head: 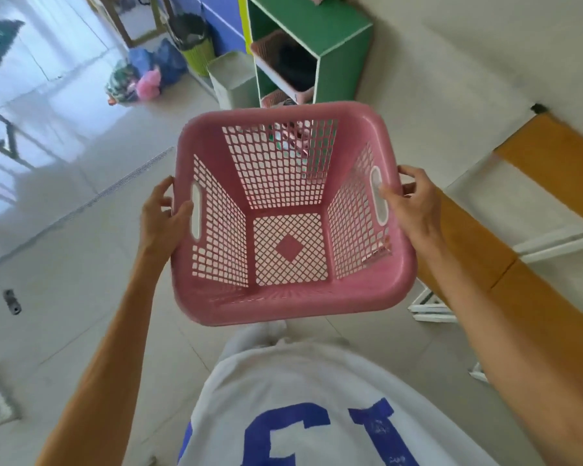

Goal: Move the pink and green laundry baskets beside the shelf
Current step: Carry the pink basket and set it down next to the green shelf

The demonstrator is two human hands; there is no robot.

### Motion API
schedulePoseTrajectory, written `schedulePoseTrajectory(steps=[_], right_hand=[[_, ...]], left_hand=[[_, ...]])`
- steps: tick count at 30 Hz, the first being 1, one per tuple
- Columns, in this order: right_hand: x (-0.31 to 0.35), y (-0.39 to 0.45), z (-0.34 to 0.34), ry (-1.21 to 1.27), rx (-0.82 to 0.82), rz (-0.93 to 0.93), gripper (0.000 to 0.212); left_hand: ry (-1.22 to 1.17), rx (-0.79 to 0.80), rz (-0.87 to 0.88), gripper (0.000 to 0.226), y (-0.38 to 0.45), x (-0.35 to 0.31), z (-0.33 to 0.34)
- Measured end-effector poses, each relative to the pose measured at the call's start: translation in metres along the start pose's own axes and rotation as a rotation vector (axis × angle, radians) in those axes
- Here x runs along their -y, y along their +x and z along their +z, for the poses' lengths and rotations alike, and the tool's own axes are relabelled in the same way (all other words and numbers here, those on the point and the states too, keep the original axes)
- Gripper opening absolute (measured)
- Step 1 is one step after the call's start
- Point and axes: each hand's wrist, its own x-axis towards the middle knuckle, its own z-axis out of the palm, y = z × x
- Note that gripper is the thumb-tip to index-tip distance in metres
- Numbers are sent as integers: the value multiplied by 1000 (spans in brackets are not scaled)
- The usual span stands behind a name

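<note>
I carry an empty pink laundry basket (290, 297) with perforated walls in front of my waist, above the floor. My left hand (162, 213) grips its left rim by the handle slot. My right hand (413, 203) grips the right rim, thumb over the edge. Straight ahead stands the green shelf (344, 55), with smaller pink baskets in its compartments. A pale green laundry basket (231, 79) stands on the floor just left of the shelf.
A lime basket (199, 52) with dark clothes and a heap of blue and pink bags (148, 75) lie further back left. A wooden-topped table (532, 210) with white legs runs along my right. Pale floor tiles stretch to the left.
</note>
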Motion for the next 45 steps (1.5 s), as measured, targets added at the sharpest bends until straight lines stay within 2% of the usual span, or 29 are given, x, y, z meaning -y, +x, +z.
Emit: schedulePoseTrajectory(steps=[3,8,14,18,21,25,28,32,37,43,45], right_hand=[[9,33,12,20,-110,76,49],[-14,71,19,79,-279,261,51],[-70,124,14,122,-420,497,42],[-126,186,26,103,-402,640,43],[-178,236,45,42,-332,751,39],[-257,295,74,-77,-202,880,34],[-310,331,95,-141,-160,928,26],[-364,373,120,-125,-133,931,29],[-397,416,136,-104,-117,900,42],[-406,436,144,-88,-138,862,48],[-411,436,147,-88,-139,855,51]], left_hand=[[84,144,86,56,83,-29,19],[183,402,202,53,196,-80,83],[354,677,373,55,290,-128,225],[484,848,422,56,337,-130,332],[566,920,429,49,372,-111,411],[633,980,338,61,412,-76,502],[622,990,274,65,428,-49,561],[615,1018,259,60,452,-10,628],[589,1078,127,73,477,21,671],[490,1095,57,62,493,34,693],[484,1126,46,65,495,34,693]])
